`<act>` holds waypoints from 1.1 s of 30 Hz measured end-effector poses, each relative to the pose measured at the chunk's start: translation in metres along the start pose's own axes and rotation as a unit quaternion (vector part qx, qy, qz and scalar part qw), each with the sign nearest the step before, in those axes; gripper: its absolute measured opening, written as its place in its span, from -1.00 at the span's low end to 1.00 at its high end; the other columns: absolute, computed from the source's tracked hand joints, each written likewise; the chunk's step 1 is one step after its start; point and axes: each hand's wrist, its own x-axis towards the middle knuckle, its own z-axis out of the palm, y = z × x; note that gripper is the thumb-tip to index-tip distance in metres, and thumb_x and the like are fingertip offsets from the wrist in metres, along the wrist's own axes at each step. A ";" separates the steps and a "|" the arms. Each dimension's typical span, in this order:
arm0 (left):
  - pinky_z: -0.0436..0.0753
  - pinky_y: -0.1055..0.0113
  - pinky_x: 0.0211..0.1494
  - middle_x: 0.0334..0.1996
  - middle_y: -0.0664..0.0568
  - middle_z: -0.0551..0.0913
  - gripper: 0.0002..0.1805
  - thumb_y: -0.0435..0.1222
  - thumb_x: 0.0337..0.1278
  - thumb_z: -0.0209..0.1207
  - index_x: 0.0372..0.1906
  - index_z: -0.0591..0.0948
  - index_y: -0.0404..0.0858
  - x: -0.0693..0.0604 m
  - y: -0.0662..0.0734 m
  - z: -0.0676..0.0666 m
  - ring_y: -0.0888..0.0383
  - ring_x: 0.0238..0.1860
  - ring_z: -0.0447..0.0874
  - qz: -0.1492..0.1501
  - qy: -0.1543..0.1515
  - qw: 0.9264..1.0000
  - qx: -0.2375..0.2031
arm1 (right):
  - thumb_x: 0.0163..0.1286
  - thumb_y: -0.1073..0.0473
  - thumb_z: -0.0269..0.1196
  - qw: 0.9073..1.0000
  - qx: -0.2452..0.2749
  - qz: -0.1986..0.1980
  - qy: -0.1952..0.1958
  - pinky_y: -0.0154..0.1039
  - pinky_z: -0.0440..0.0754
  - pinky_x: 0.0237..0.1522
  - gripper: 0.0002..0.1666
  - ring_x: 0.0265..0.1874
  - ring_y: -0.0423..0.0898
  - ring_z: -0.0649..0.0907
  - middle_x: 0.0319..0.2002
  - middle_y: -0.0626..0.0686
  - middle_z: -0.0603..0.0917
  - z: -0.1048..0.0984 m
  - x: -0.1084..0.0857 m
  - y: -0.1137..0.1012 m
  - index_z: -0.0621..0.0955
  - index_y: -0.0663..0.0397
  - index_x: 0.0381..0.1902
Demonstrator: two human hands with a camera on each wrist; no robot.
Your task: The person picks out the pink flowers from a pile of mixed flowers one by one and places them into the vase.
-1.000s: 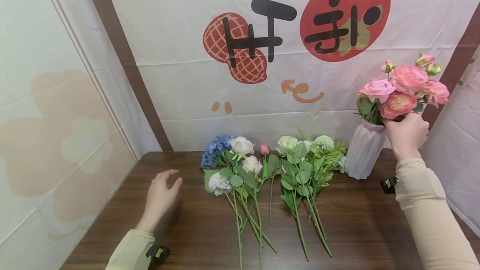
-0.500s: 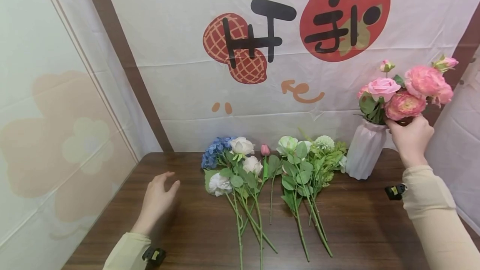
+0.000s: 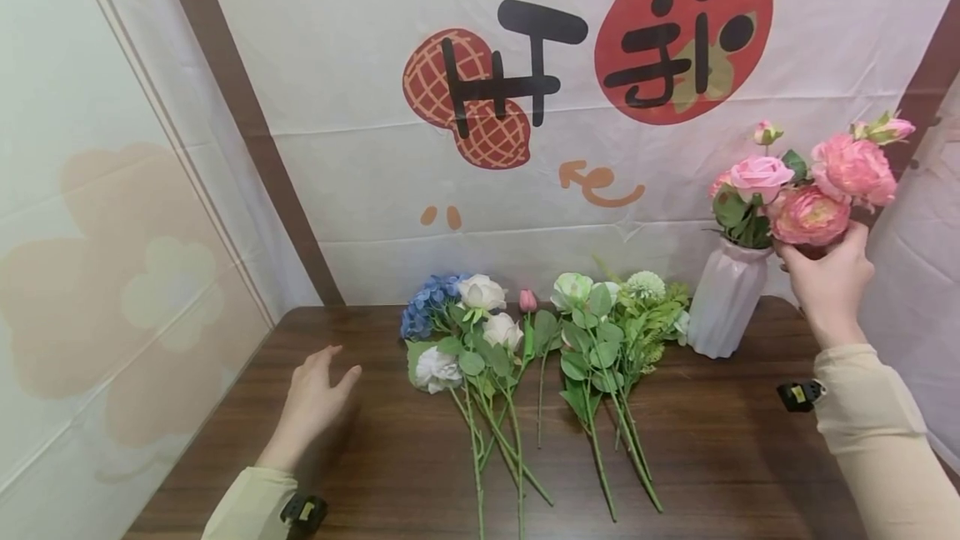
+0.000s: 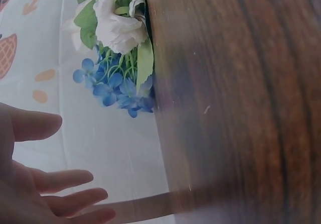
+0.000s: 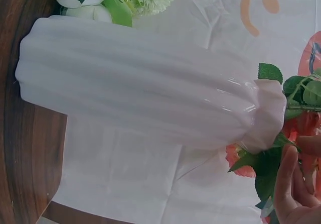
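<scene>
A white fluted vase (image 3: 727, 298) stands upright at the table's back right, with pink flowers (image 3: 759, 177) rising from its mouth. Just beside that mouth, my right hand (image 3: 831, 282) pinches a pink peony (image 3: 810, 215) by the stem, below its blooms. In the right wrist view the thumb and fingers (image 5: 286, 179) close round the stem near green leaves; the exact grip is partly cut off by the frame edge. My left hand (image 3: 315, 398) hovers over the table's left side, fingers relaxed and holding nothing. The left wrist view shows its spread fingers (image 4: 65, 181) apart from the blue hydrangea (image 4: 118, 91).
On the brown wooden table (image 3: 420, 482) lie white roses (image 3: 482, 293), a pink tulip (image 3: 528, 301) and green foliage (image 3: 652, 323), stems toward me. A pale green pompom flower (image 3: 645, 284) lies close to the vase. A printed cloth (image 3: 360, 173) hangs behind.
My right hand has shifted right and slightly down, and the peony blooms lean further right, away from the pink rose. My left hand has drawn back slightly to the left.
</scene>
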 end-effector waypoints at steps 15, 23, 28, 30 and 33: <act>0.11 -0.39 0.23 0.31 -0.49 0.16 -0.33 -0.13 0.31 0.02 0.34 0.20 -0.50 0.001 0.004 0.001 -0.46 0.29 0.05 0.008 0.021 1.000 0.009 | 0.26 -0.04 0.20 1.000 -0.019 0.001 -0.020 -0.70 0.30 -0.51 -0.38 -0.63 -0.73 0.38 -0.62 -0.68 0.32 -0.035 -0.019 0.000 0.26 -0.17 0.23; 0.15 -0.39 0.19 0.30 -0.47 0.18 -0.34 -0.14 0.29 0.05 0.32 0.22 -0.50 0.002 0.007 0.002 -0.45 0.28 0.08 0.005 0.038 0.999 0.017 | 0.33 -0.08 0.10 0.998 -0.043 -0.036 -0.005 -0.70 0.26 -0.54 -0.80 -0.74 -0.74 0.38 -0.72 -0.74 0.34 -0.048 -0.030 -0.005 0.27 -0.54 -0.30; 0.13 -0.40 0.22 0.34 -0.45 0.17 -0.34 -0.13 0.30 0.04 0.32 0.23 -0.49 0.006 0.013 0.007 -0.44 0.30 0.06 0.014 0.035 0.999 0.021 | 0.34 -0.10 0.12 0.994 -0.064 -0.093 -0.006 -0.65 0.25 -0.59 -0.82 -0.71 -0.75 0.35 -0.65 -0.78 0.32 -0.044 -0.043 -0.015 0.51 -0.21 -0.20; 0.13 -0.41 0.22 0.35 -0.44 0.16 -0.34 -0.13 0.30 0.04 0.33 0.23 -0.48 0.009 0.017 0.010 -0.44 0.31 0.06 0.019 0.030 0.999 0.024 | 0.34 -0.10 0.14 0.992 -0.062 -0.112 -0.011 -0.64 0.26 -0.60 -0.68 -0.69 -0.75 0.36 -0.61 -0.78 0.34 -0.039 -0.049 -0.020 0.57 -0.02 -0.14; 0.13 -0.41 0.23 0.36 -0.43 0.14 -0.34 -0.12 0.30 0.03 0.33 0.24 -0.47 0.011 0.025 0.013 -0.43 0.32 0.06 0.022 0.025 0.999 0.024 | 0.33 -0.10 0.16 0.988 -0.059 -0.139 -0.021 -0.59 0.26 -0.58 -0.62 -0.64 -0.76 0.36 -0.58 -0.78 0.35 -0.029 -0.056 -0.027 0.61 0.05 -0.12</act>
